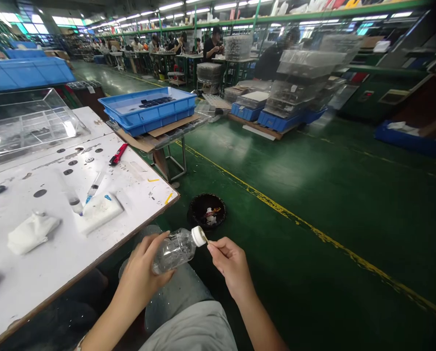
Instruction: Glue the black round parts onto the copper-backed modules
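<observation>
Pale cloth (194,324) lies nearest my camera. Beyond it, my left hand (142,265) has its fingers clamped around a tilted clear bottle (174,251). My right hand (232,265) has its fingers together on a thin item (207,241) at the white cap (199,236), apparently a stick; blur limits certainty. Left: table (66,263), two syringes (95,183). Farther: blue tray (159,117).

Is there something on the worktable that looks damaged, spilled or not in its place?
The white tabletop looks worn: its surface has scuffed patches. Dark round spots also mark it, perhaps stains. Small yellow strips near its corner look like stray scraps. No spill is visible.
</observation>
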Demonstrator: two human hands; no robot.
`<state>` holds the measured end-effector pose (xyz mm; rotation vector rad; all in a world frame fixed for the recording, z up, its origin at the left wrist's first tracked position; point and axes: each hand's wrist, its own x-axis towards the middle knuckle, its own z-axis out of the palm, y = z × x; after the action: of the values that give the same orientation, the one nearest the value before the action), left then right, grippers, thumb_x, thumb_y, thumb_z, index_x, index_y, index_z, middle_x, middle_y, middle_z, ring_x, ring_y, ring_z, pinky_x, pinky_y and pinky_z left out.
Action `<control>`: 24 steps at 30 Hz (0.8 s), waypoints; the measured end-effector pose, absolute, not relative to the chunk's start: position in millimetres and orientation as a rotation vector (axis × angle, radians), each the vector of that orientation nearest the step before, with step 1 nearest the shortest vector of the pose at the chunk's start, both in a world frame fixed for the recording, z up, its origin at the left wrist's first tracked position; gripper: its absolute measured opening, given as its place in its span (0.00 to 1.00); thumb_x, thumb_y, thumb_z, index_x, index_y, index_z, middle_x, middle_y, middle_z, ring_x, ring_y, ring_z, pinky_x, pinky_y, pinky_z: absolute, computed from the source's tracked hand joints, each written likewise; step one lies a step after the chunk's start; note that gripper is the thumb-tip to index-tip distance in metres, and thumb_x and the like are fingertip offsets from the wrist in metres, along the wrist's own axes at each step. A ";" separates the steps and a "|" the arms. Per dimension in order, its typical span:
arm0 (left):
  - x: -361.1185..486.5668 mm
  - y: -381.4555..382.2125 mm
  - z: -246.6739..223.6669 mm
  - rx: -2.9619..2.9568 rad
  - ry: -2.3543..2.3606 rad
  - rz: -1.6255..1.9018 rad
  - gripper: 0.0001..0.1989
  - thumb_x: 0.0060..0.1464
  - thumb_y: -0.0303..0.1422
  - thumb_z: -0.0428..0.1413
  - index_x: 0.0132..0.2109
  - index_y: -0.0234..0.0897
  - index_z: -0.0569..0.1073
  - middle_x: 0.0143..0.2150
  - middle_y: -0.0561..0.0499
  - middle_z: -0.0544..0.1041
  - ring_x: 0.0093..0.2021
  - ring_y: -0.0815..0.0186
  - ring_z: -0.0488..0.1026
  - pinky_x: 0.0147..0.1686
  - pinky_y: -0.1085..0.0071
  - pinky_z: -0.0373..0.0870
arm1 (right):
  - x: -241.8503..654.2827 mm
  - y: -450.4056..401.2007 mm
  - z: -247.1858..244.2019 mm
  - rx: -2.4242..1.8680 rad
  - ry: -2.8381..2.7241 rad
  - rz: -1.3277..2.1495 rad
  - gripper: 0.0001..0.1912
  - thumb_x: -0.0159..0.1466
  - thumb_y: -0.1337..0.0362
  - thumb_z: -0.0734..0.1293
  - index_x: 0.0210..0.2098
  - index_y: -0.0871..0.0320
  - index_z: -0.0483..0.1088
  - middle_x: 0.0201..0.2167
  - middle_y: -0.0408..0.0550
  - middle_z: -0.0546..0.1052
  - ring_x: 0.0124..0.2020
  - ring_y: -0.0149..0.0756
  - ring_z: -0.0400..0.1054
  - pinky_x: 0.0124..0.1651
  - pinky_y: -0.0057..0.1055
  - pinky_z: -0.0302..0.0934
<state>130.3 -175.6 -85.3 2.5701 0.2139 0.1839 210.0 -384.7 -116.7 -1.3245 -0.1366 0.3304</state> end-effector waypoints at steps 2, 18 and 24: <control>133.1 -175.8 -85.3 2.668 0.214 0.140 0.32 0.49 0.32 0.61 0.61 0.44 0.63 0.56 0.45 0.70 0.52 0.50 0.71 0.50 0.56 0.70 | 213.3 -385.4 -132.8 -1.231 -0.101 0.404 0.12 0.63 0.59 0.71 0.31 0.61 0.69 0.18 0.34 0.63 0.14 0.19 0.48 0.17 0.20 0.44; 169.3 -203.2 -92.7 3.028 0.089 -0.143 0.37 0.39 0.18 0.62 0.59 0.35 0.70 0.52 0.36 0.72 0.50 0.38 0.69 0.49 0.46 0.64 | 198.7 -380.3 -233.7 -0.963 0.222 0.579 0.10 0.69 0.60 0.65 0.40 0.62 0.69 0.29 0.41 0.70 0.22 0.24 0.63 0.22 0.21 0.61; 177.2 -203.6 -119.5 2.657 0.101 -0.029 0.35 0.40 0.25 0.64 0.57 0.40 0.67 0.52 0.43 0.71 0.51 0.49 0.72 0.49 0.55 0.69 | 217.7 -395.2 -192.9 -1.086 0.203 0.430 0.11 0.69 0.59 0.65 0.39 0.63 0.69 0.27 0.39 0.69 0.20 0.23 0.61 0.21 0.20 0.59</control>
<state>177.2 -203.6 -119.5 2.6574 0.1012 -0.0286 217.7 -395.2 -192.9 -1.0855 0.2031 0.4298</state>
